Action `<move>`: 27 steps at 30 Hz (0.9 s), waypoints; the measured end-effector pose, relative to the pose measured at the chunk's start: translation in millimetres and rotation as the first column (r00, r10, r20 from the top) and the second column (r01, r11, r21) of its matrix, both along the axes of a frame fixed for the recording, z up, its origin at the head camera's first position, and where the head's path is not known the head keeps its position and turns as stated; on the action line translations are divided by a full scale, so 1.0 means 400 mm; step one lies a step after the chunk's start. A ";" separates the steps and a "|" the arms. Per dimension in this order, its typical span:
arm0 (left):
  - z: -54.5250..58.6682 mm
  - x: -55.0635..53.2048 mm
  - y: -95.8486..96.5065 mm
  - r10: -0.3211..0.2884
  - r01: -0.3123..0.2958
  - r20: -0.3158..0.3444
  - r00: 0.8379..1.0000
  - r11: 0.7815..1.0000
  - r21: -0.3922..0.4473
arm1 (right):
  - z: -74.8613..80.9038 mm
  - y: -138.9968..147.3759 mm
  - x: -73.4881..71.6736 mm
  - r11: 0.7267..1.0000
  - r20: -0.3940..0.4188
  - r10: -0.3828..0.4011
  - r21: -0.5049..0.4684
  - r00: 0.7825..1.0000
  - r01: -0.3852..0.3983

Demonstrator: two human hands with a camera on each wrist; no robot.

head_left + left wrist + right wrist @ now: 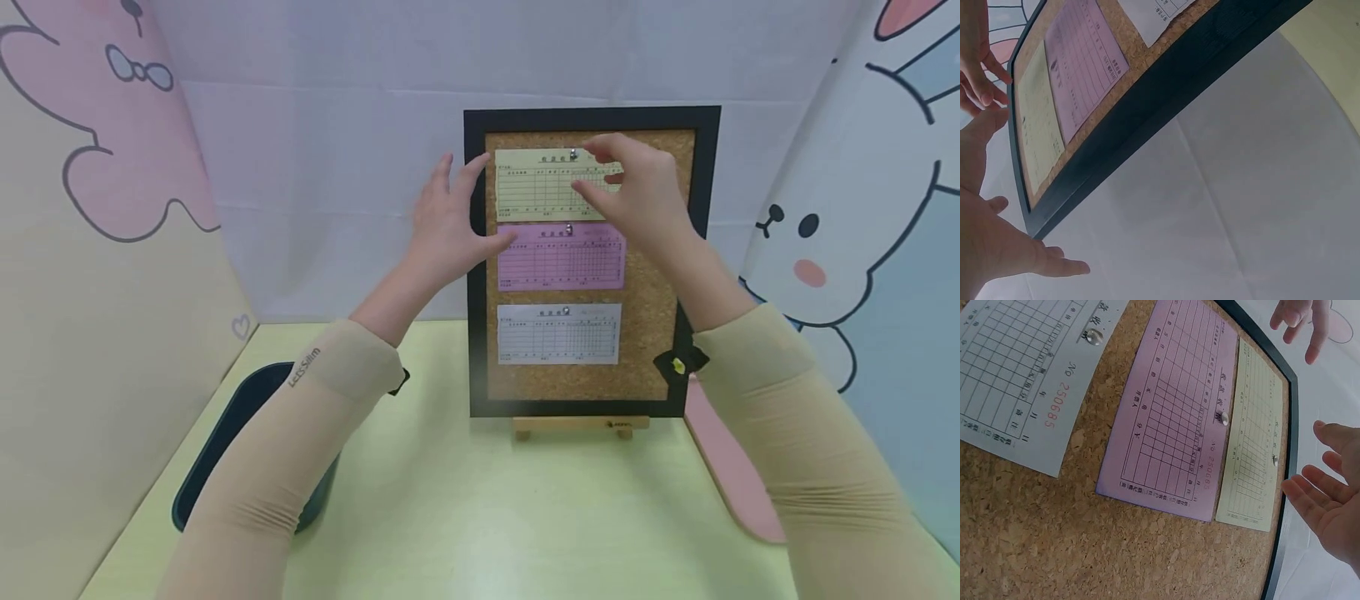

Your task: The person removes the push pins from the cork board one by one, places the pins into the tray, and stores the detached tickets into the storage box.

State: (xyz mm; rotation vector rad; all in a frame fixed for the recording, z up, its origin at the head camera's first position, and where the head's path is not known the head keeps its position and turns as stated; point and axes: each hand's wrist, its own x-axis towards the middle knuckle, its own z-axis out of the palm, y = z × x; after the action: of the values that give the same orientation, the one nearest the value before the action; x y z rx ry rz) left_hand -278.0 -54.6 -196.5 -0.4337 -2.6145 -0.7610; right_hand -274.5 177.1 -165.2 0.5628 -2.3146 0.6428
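The left hand [450,225] is spreading its fingers near the corkboard [648,325], while the right hand [651,187], thumb and fingers parted, is hovering before the yellow slip [525,193], which is hanging by a pin [573,154] above the pink slip [558,267] and the white slip [557,340]

The head view looks forward and down over the tabletop [525,508] at the corkboard [647,342], which both wrist views share sideways and nearer, left past its frame [1160,100], right across its cork [1054,537].
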 end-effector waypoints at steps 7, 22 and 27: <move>0.017 -0.048 0.030 0.030 -0.033 0.036 0.999 0.997 0.076 | 0.008 -0.017 -0.061 0.999 0.017 -0.042 -0.008 0.999 0.042; 0.017 -0.097 0.065 0.055 -0.069 0.085 0.995 0.983 0.172 | 0.000 -0.024 -0.114 0.983 0.057 -0.186 0.010 0.981 0.185; 0.020 -0.107 0.076 0.042 -0.058 0.089 0.995 0.981 0.187 | 0.002 -0.027 -0.119 0.975 0.057 -0.223 0.016 0.973 0.222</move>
State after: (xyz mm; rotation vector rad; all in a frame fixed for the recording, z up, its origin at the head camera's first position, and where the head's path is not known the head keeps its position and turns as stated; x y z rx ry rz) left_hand -320.7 -24.3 -188.6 -0.2855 -2.5878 -1.0205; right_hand -322.1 166.3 -164.3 0.2853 -2.3922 0.5467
